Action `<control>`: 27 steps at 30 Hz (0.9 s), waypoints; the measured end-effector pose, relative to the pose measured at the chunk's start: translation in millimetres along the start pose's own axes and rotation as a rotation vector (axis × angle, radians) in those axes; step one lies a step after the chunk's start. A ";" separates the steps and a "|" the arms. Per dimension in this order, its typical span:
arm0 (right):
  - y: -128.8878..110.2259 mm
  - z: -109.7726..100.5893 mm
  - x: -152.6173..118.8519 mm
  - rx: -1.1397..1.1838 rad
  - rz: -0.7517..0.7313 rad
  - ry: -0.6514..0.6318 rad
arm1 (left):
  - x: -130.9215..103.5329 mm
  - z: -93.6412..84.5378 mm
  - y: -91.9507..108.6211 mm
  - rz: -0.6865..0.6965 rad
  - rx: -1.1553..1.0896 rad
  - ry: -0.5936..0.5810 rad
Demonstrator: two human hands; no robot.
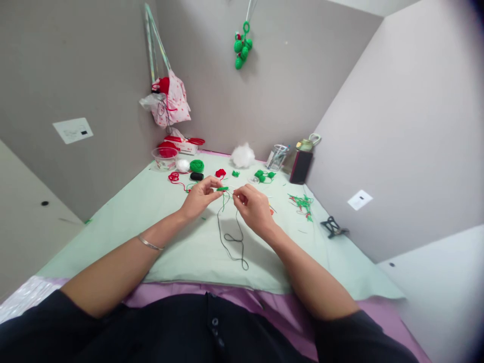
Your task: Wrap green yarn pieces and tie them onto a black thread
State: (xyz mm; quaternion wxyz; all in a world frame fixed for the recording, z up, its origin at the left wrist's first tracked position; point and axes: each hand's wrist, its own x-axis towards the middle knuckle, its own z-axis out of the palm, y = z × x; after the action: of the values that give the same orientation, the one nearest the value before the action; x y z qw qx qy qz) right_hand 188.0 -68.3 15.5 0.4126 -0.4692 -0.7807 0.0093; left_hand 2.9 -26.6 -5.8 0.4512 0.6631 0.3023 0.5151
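Between the thumb and fingers of my left hand (pixel 202 196) is a small green crochet piece (pixel 223 189). My right hand (pixel 254 205) is closed in a pinch just right of that piece; whatever lies in the fingertips is too thin to make out. A long dark thread (pixel 242 247) hangs from the area between both hands and lies in loops on the pale green cloth. Beyond my fingers lie a red crochet piece (pixel 220 173) and a small green one (pixel 236 174). A black thread spool (pixel 196 176) rests past my left hand.
At the back left stand a clear tub (pixel 165 162), a green yarn ball (pixel 197 166) and a white ball (pixel 183 166). White stuffing (pixel 243 156), a pen cup (pixel 277 158) and a dark phone-like slab (pixel 301 167) line the back. Yarn scraps (pixel 302 204) and a black stand (pixel 333 227) lie right.
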 end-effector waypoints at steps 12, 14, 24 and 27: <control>0.2 5.8 1.3 0.213 0.165 0.017 | -1.5 3.6 -2.7 0.016 0.014 0.036; 0.7 5.8 2.1 0.277 0.211 0.008 | -2.0 4.5 -1.1 0.016 0.023 0.042; 6.6 6.5 8.3 0.582 0.352 -0.025 | -7.0 9.1 3.3 0.040 0.077 0.052; 9.2 6.8 10.2 0.690 0.384 0.009 | -6.2 8.9 10.9 -0.012 -0.003 0.064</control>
State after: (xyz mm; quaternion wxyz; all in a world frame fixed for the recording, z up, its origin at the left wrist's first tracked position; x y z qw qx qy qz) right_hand 188.0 -53.1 13.8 0.5405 -0.4403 -0.6280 0.3459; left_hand 8.9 -39.0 1.0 0.4452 0.6437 0.3200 0.5339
